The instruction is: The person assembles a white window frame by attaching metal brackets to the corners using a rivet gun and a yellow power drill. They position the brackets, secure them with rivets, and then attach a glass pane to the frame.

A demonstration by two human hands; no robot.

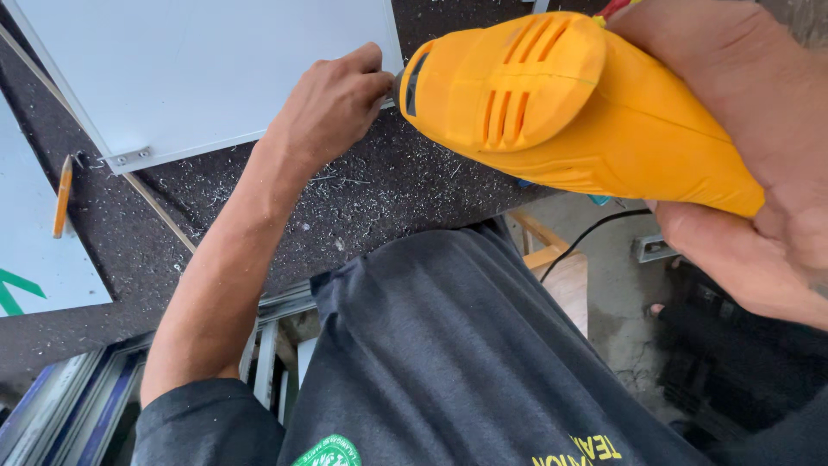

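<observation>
My right hand (759,155) grips the handle of a yellow electric drill (552,103), held close to the camera with its front end pointing at the near corner of a white panel (198,69). My left hand (332,103) rests on that corner of the panel, fingertips curled right at the drill's nose. What the fingers pinch is hidden by the drill. The panel lies flat on a dark rough worktop (371,198) strewn with metal shavings. A small metal bracket (129,158) sits at the panel's other near corner.
A pencil (61,197) lies on a second white sheet (43,250) at the left. A thin wooden strip (155,207) runs diagonally under the panel. Metal frame rails (78,397) stand below the worktop's edge. The drill's black cord (586,237) hangs over the concrete floor.
</observation>
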